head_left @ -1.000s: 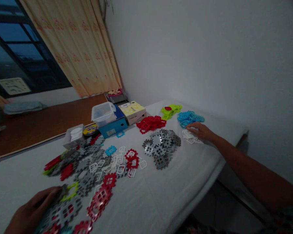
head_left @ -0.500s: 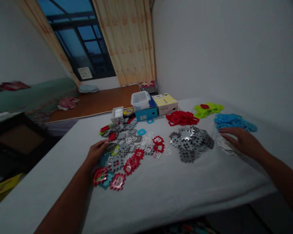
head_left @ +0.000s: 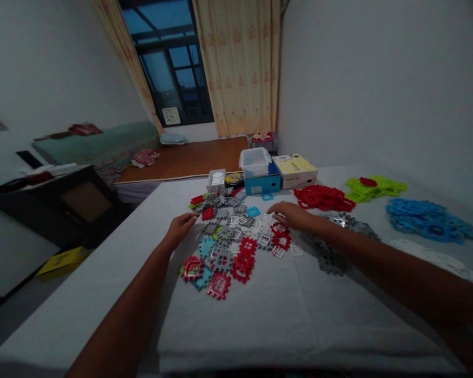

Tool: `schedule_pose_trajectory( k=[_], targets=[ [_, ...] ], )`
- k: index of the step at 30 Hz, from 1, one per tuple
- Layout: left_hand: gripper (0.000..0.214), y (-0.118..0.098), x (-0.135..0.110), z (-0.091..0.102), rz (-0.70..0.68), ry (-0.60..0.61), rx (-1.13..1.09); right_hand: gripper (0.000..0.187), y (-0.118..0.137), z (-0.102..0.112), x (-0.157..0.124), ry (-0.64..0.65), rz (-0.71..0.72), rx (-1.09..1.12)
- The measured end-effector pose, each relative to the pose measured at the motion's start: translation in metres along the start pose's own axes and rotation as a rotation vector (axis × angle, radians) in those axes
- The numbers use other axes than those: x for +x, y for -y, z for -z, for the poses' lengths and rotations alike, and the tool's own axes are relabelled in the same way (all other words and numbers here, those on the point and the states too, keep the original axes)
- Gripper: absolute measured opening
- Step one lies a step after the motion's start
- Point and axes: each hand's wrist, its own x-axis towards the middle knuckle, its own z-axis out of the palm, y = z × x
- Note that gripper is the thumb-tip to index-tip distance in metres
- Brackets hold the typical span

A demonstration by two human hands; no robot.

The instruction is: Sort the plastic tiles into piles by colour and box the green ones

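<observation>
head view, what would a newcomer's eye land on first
Probably the mixed heap of plastic pieces between left hand and right hand. Then the bright piles toward the right: a red pile, a lime-green pile and a blue pile. Behind the heap, a clear tub tops a blue box.

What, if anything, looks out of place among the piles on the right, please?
One red piece lies on the lime-green pile, which looks odd because the neighbouring red pile and blue pile each show one colour.
</observation>
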Motion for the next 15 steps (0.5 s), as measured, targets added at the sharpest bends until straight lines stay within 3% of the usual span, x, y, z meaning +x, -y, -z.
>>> schedule_pose_trajectory(
  k=[4,7,10,15],
  targets=[
    [0.065,0.027,-0.010,0.002,0.051,-0.114,-0.051,0.035,-0.016,-0.039,0.064,0.063,-0.050,-0.093],
    [0.062,0.032,-0.013,0.000,0.022,-0.088,-0.064,0.039,-0.020,-0.058,0.092,0.083,-0.020,-0.100],
    [0.059,0.029,-0.013,0.001,0.006,-0.041,-0.060,0.038,-0.021,-0.066,0.104,0.109,-0.005,-0.104],
    [0.058,0.025,-0.014,0.003,0.012,-0.033,-0.063,0.029,-0.024,-0.061,0.098,0.104,-0.072,-0.121]
  ],
)
